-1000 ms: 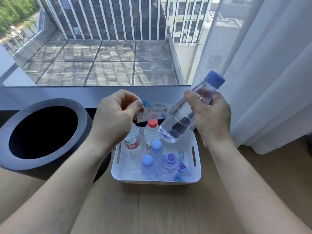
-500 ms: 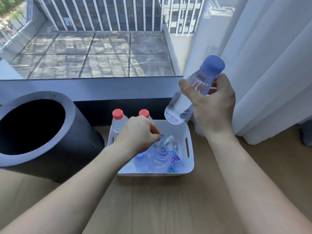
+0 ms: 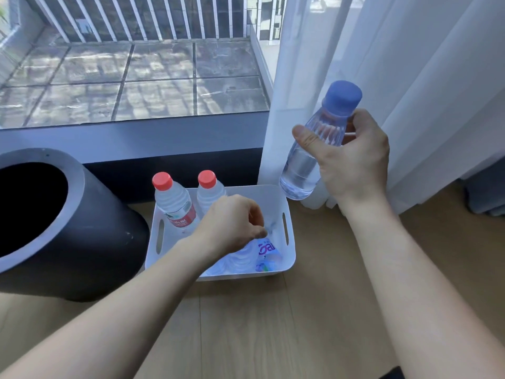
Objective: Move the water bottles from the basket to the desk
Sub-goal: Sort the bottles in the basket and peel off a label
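A white basket [image 3: 290,214] stands on the wooden floor below the window. Two red-capped water bottles [image 3: 175,205] [image 3: 208,187] stand upright at its back left. Several clear bottles [image 3: 241,259] fill its front, one with a blue and white label [image 3: 266,250]. My left hand [image 3: 232,222] reaches down into the basket, and its curled fingers close over the top of one of these front bottles, hiding the cap. My right hand [image 3: 352,162] grips a blue-capped water bottle [image 3: 299,170], tilted, in the air above the basket's right back corner.
A big dark grey round bin [image 3: 68,236] stands against the basket's left side. A white curtain [image 3: 410,77] hangs at the right, down to the floor. A grey window ledge [image 3: 136,138] runs behind. A dark object [image 3: 486,195] sits at the far right.
My left hand dropped from chest height into the basket and closed over the front bottles. My right hand moved the blue-capped bottle right and a little up, turning it more upright.
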